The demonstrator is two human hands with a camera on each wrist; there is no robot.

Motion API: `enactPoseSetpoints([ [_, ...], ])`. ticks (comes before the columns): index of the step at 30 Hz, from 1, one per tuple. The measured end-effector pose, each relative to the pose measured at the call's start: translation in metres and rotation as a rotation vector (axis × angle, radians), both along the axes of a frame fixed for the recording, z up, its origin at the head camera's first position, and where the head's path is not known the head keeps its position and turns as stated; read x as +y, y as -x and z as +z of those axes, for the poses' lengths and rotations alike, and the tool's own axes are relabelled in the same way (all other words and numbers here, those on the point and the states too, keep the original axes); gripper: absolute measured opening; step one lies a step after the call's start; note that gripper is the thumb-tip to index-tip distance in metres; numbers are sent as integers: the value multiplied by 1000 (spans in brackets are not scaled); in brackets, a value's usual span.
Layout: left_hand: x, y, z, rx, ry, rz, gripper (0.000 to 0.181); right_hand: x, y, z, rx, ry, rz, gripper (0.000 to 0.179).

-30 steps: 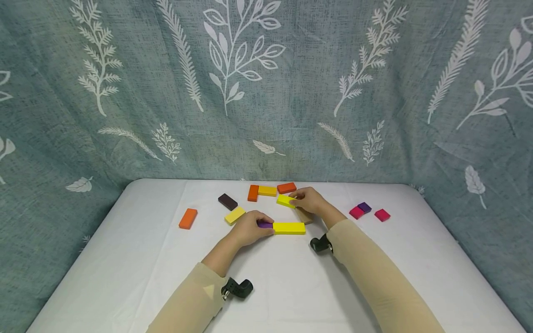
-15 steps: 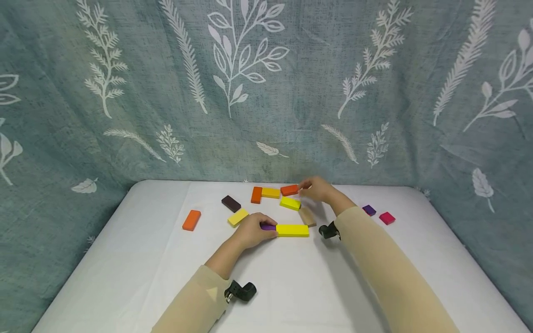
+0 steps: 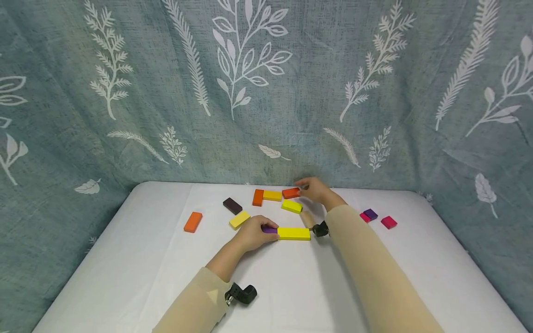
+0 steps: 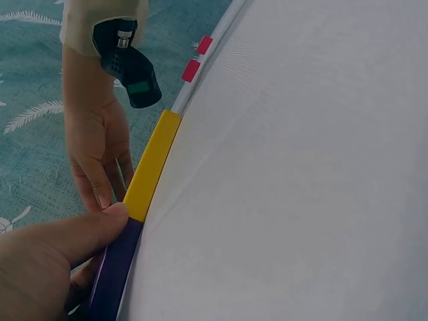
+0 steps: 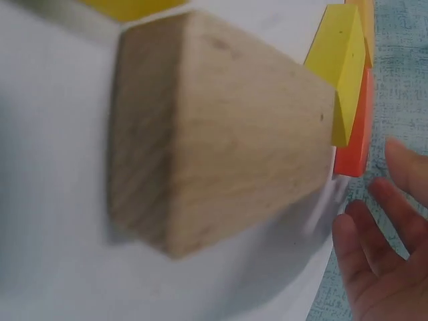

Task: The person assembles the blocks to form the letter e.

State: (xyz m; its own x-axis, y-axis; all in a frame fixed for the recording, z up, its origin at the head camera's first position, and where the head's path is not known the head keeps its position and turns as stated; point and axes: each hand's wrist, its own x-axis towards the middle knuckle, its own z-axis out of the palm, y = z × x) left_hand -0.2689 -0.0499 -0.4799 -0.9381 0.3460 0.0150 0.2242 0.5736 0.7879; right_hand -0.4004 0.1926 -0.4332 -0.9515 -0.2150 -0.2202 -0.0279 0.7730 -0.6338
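Note:
My left hand [image 3: 255, 233] pinches a purple block [image 4: 115, 274] between thumb and fingers. End to end with it lies a long yellow block [image 3: 294, 234], and the thumb tip reaches the joint between the two. At the back of the table my right hand [image 3: 317, 190] is by the right end of an orange-red block [image 3: 290, 193]. In the right wrist view its fingers [image 5: 384, 237] are spread and loosely bent, apart from that block, holding nothing. A bright yellow block [image 3: 292, 206] and a plain wooden block [image 5: 234, 134] lie in front of the right hand.
Another orange block [image 3: 257, 197] and a golden-yellow block [image 3: 272, 196] touch at the back. A dark brown block [image 3: 232, 206], pale yellow block [image 3: 239, 220] and orange block [image 3: 193, 222] lie left. Pink blocks [image 3: 389, 222] and a purple one [image 3: 370, 214] lie right.
My right hand has let go of the bright yellow block and moved back to the orange-red block's right end. The left hand keeps its hold on the purple block.

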Motion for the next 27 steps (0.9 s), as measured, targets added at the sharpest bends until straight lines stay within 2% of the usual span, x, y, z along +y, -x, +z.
enactPoseSetpoints([
  [9, 0, 3, -2, 10, 5, -12, 21, -3, -2, -3, -2, -25, 53, 38],
  [15, -1, 2, -4, 6, 0, 0, 21, -4, -4, -7, 56, -36, 39, 33],
  [19, -1, 1, -3, 6, 0, -4, 21, -2, -6, -7, 57, -69, 15, 35],
  [23, 0, 1, -2, 2, 1, 4, 21, 1, -7, -5, 64, -92, 26, 36],
  [27, 0, 1, 0, -1, 10, 7, 20, 6, -9, -1, 41, -60, 29, 36],
])
